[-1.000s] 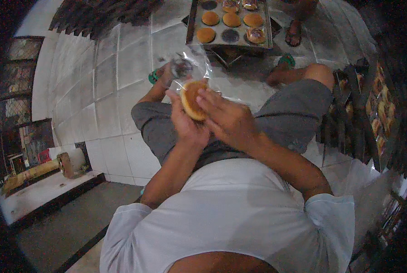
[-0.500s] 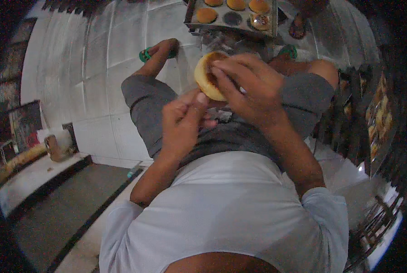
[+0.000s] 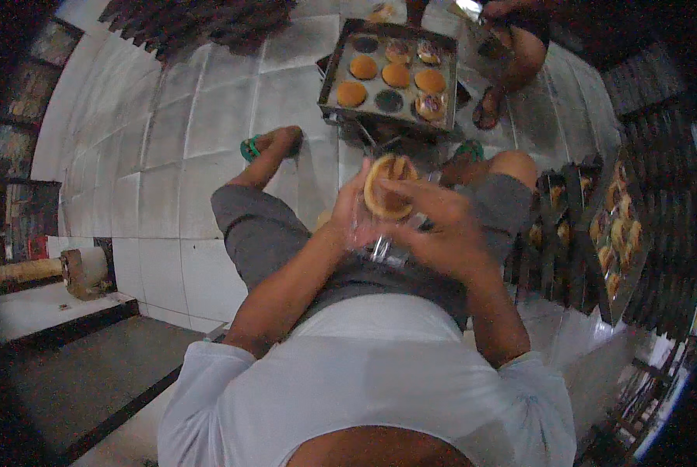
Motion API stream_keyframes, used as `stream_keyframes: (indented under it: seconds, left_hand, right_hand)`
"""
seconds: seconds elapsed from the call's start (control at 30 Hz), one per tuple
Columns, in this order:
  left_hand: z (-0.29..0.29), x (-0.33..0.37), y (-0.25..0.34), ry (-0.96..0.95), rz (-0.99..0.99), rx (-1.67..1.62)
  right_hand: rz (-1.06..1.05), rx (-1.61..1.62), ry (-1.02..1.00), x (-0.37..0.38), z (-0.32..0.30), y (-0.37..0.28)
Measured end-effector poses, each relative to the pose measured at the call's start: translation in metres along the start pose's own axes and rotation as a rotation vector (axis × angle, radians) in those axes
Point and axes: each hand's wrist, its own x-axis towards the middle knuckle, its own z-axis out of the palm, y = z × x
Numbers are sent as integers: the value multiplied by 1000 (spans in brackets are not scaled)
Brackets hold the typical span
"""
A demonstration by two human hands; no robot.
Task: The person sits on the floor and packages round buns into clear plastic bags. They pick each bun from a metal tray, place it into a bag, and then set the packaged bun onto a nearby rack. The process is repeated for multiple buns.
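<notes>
A round bun (image 3: 389, 189) with a pale rim and browned face is held over my lap. My right hand (image 3: 440, 214) has its fingers on the bun's face and right side, a little blurred. On its left, my left hand (image 3: 353, 208) is closed around clear plastic film (image 3: 381, 247), which glints below the bun. The bun lies against this film; I cannot tell how far it is inside. Beyond my hands, a square metal tray (image 3: 399, 123) carries several buns, such as an orange-brown bun (image 3: 396, 75). A few look glossy, as if wrapped, like one bun (image 3: 430, 107) at the near right corner.
Another person's foot (image 3: 486, 109) and hand (image 3: 505, 8) show at the far right, beyond the tray. Upright trays of baked goods (image 3: 617, 226) lean on the right. A roll (image 3: 84, 272) lies on a ledge at left. White tiles (image 3: 158, 163) cover the floor.
The view has shifted, so the whole tray shows. My left hand has moved from the bun's lower edge to its left side, with clear plastic now visible. The bun has turned.
</notes>
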Motion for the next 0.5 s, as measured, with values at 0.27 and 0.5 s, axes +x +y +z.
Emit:
stream_keyframes:
  seconds: [0.27,0.5]
  left_hand:
    - [51,-13,-26,-243,67,-118]
    - [47,2,-28,143,250,78]
  right_hand:
    - [-170,-193,-222,-37,8,-55]
    - [-149,-204,-289,-39,14,-39]
